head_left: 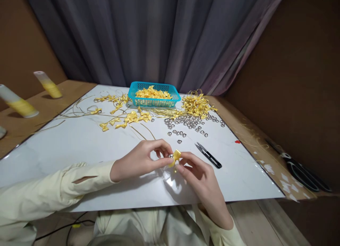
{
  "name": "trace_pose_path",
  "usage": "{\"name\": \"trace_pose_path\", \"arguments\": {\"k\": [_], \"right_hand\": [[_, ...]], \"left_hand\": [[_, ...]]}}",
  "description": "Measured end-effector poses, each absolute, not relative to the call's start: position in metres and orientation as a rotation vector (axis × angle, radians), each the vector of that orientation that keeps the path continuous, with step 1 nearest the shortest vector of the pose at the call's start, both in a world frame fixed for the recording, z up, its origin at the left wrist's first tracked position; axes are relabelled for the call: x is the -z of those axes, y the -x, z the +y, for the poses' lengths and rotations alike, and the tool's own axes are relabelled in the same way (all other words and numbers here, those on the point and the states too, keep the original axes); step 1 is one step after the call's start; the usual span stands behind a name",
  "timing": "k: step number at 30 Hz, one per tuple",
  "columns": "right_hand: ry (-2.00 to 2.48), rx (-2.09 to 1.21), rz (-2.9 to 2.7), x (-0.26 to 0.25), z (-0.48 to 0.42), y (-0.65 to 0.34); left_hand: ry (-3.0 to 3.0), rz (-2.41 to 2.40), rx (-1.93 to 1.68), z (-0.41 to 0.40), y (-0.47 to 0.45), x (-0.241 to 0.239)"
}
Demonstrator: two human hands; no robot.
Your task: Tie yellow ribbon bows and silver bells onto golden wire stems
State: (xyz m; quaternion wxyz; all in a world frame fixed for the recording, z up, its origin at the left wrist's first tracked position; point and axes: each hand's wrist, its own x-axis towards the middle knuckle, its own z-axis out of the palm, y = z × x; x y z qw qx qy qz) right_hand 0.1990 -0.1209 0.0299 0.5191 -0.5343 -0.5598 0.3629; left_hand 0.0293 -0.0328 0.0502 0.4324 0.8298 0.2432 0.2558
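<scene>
My left hand [142,160] and my right hand [198,175] meet over the near middle of the white board [66,146]. Between their fingertips they pinch a small yellow ribbon bow [175,156] with a silver bead [170,155] at its left side. Black thread snips [209,155] lie just right of my right hand. Beyond my hands lie several loose silver beads [190,122] and several yellow bows [127,119].
A blue basket [153,101] of yellow bows stands at the back, a heap of yellow ribbon pieces [196,105] to its right. Two yellow thread spools [18,103] lean at the left. Black scissors [302,171] lie on the brown ledge at the right.
</scene>
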Motion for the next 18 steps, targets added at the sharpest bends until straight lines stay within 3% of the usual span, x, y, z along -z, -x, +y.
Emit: {"name": "trace_pose_path", "arguments": {"k": [13,18], "right_hand": [[1.249,-1.305,-1.115,-0.030,-0.118,-0.191],[1.318,-1.182,-1.222,-0.028,-0.122,-0.190]], "left_hand": [[-3.156,0.184,-0.868,-0.036,-0.021,-0.054],[-3.203,0.249,-0.990,-0.041,-0.020,-0.056]]}}
